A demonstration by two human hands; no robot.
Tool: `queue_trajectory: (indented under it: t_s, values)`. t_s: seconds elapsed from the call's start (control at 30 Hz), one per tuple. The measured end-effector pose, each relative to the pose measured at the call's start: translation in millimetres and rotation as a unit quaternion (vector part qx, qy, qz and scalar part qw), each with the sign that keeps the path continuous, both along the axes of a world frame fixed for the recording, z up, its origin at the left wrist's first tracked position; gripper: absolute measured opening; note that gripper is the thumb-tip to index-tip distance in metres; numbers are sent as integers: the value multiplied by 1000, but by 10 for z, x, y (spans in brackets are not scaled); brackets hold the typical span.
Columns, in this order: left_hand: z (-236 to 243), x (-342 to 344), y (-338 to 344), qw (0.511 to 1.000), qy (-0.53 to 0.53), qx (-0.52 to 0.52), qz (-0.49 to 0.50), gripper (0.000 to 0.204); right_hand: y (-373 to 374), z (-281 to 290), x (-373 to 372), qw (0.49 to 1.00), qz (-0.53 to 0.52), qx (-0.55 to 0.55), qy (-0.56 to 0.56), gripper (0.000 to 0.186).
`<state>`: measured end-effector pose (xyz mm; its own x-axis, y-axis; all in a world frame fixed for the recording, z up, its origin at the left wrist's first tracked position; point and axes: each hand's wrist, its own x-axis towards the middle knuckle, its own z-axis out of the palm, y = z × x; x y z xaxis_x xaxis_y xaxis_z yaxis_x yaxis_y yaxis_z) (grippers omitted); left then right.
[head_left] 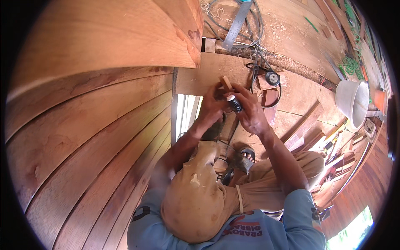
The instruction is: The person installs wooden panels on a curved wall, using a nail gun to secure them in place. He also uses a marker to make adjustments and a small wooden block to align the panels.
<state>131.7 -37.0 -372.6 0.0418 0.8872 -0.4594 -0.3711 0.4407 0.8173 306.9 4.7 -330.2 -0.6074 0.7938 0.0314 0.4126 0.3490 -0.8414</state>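
In front of my knees, both hands are close together. My left hand (211, 106) is closed round a small wooden piece (226, 83), whose end sticks up past the fingers. My right hand (251, 110) grips a small black bottle (235, 105) with a white tip, tilted toward the wood. The right fingers also reach over to the wooden piece; whether they press on it I cannot tell. Part of the left fingers is hidden behind the wood and the other hand.
Overlapping planks (91, 137) rise at my left. A round black cord fitting (273, 78) lies on wood blocks beyond my right hand. Farther off are a metal ruler (238, 25) and tangled cable. A white bucket (352, 102), an orange container (380, 101) and wood offcuts are at the right.
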Motion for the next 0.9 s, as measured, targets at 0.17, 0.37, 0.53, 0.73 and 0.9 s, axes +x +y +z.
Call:
queue_trajectory:
  t_s: [0.17, 0.37, 0.53, 0.73, 0.9]
  values:
    - [116, -317, -68, 994, 104, 16, -9, 68, 72, 136, -236, 989, -78, -95, 78, 43]
    - [358, -220, -163, 994, 101, 0, -39, 63, 354, 166, -310, 991, -110, 39, 64, 22]
    - [367, -174, -219, 998, 17, -12, -51, 64, 372, 47, -425, 993, -101, 52, -25, 16]
    - [337, -281, -252, 987, -25, -105, -116, 58, 428, -39, -462, 986, -114, 80, -97, 15]
    - [204, -399, -365, 984, -157, -88, 15, 28, 410, -207, -439, 990, -137, 33, -10, 17]
